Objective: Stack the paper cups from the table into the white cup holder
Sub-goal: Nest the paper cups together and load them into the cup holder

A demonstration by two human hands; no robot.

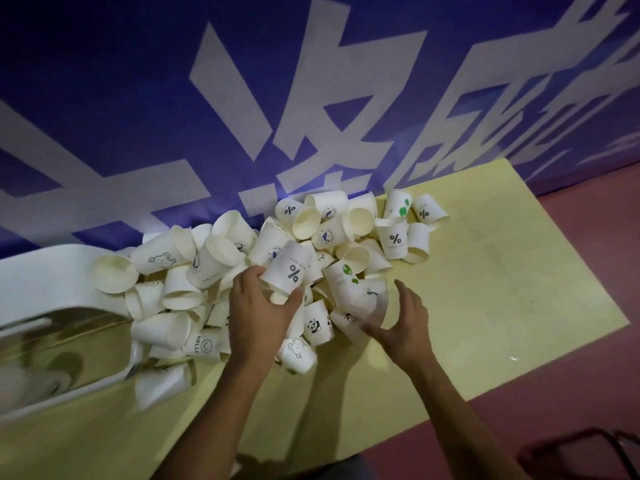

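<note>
A heap of white paper cups (221, 258) covers the middle and back of the yellow table (502, 289), most lying on their sides. My left hand (259, 313) holds a "%" paper cup (289, 268) by its rim end, bottom pointing away from me, just above the heap. My right hand (401, 320) hovers with fingers spread beside a blurred cup with green spots (356, 289); I cannot tell if it touches it. The white cup holder (59, 268) lies at the left with a clear window (62, 348), and several cups rest against it.
A blue banner (138, 116) with large white characters hangs right behind the table. Bare yellow tabletop lies to the right and in front of the heap. Reddish floor (588, 393) shows at the right, with a dark chair frame (581, 452) at the bottom right corner.
</note>
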